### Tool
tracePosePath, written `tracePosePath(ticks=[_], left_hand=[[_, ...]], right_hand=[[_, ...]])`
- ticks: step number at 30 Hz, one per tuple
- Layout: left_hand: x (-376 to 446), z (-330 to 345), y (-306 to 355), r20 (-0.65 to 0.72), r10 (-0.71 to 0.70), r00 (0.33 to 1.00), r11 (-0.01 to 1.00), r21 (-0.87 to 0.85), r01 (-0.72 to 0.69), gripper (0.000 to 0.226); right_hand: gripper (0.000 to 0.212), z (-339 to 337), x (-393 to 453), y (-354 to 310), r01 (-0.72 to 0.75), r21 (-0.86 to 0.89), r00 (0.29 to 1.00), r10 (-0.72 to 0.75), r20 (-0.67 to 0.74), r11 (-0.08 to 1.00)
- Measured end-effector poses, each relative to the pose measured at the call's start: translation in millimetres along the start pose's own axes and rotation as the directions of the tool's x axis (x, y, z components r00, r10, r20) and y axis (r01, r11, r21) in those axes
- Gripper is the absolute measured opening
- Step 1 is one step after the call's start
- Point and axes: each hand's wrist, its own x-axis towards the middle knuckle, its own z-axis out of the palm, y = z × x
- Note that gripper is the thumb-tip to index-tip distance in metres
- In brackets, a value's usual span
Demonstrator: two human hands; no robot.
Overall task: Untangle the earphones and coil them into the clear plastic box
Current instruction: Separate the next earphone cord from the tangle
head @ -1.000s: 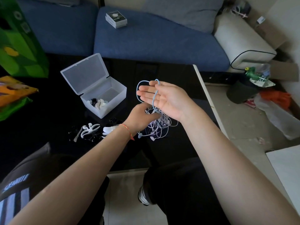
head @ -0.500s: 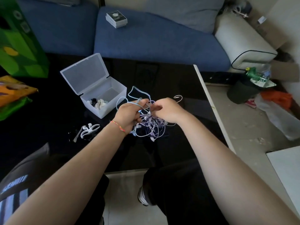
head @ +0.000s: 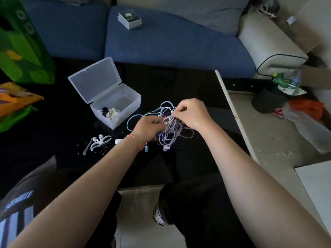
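Note:
A tangled bundle of earphone cables (head: 172, 130), light blue, white and purple, hangs just above the black table between my two hands. My left hand (head: 146, 128) grips the bundle from the left, fingers curled into the wires. My right hand (head: 192, 112) pinches strands at the top right of the tangle. A blue loop sticks out to the left of the bundle. The clear plastic box (head: 123, 106) stands open to the left of my hands, lid tilted back, with a few coiled earphones (head: 109, 112) inside.
White ear hooks and small parts (head: 100, 141) lie on the black table (head: 197, 90) in front of the box. Green and orange bags (head: 19, 56) sit at the left. A blue sofa (head: 170, 43) with a small box on it lies beyond the table. The table's right edge is near my right hand.
My right hand went from flat and open with a blue loop across its palm to pinching the tangle. The bundle's loops have shifted as both hands work it.

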Motion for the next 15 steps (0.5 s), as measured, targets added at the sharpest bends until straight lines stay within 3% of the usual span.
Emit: tracePosePath(ticks=[5, 7, 9, 10, 11, 13, 14, 15], left_hand=[[0.8, 0.2, -6.4, -0.133, 0.173, 0.976, 0.968, 0.206, -0.144, 0.009], [2.9, -1.9, -11.6, -0.131, 0.185, 0.974, 0.929, 0.347, -0.13, 0.01], [4.4, -1.2, -15.5, -0.134, 0.15, 0.98, 0.897, 0.436, -0.077, 0.013], [4.6, -0.6, -15.7, -0.144, 0.134, 0.98, 0.891, 0.45, -0.056, 0.013], [5.5, -0.1, -16.4, -0.158, 0.126, 0.979, 0.892, 0.449, -0.043, 0.012], [6.1, 0.4, -16.9, -0.178, 0.136, 0.975, 0.905, 0.422, -0.05, 0.013], [6.0, 0.2, -16.0, -0.185, 0.142, 0.973, 0.916, 0.396, -0.058, 0.015], [5.3, 0.3, -14.4, -0.193, 0.147, 0.97, 0.929, 0.365, -0.068, 0.016]], right_hand=[[0.013, -5.1, 1.8, 6.3, -0.068, -0.03, 0.996, 0.066, -0.062, 0.997], [0.014, -11.0, 4.3, 5.2, -0.066, 0.028, 0.961, 0.071, -0.266, 0.997], [0.012, -18.1, 3.6, 1.1, 0.022, 0.174, 0.872, 0.066, -0.485, 0.984], [0.012, -19.3, 3.2, 0.3, 0.055, 0.216, 0.853, 0.067, -0.518, 0.975], [0.011, -18.6, 3.3, 0.6, 0.06, 0.214, 0.871, 0.053, -0.488, 0.975], [0.013, -13.9, 3.3, 4.9, -0.001, 0.072, 0.956, 0.023, -0.293, 0.997], [0.013, -12.2, 2.4, 4.1, -0.002, 0.018, 0.968, 0.007, -0.251, 1.0], [0.013, -12.3, 2.2, 1.5, 0.033, 0.015, 0.953, -0.027, -0.303, 0.999]])
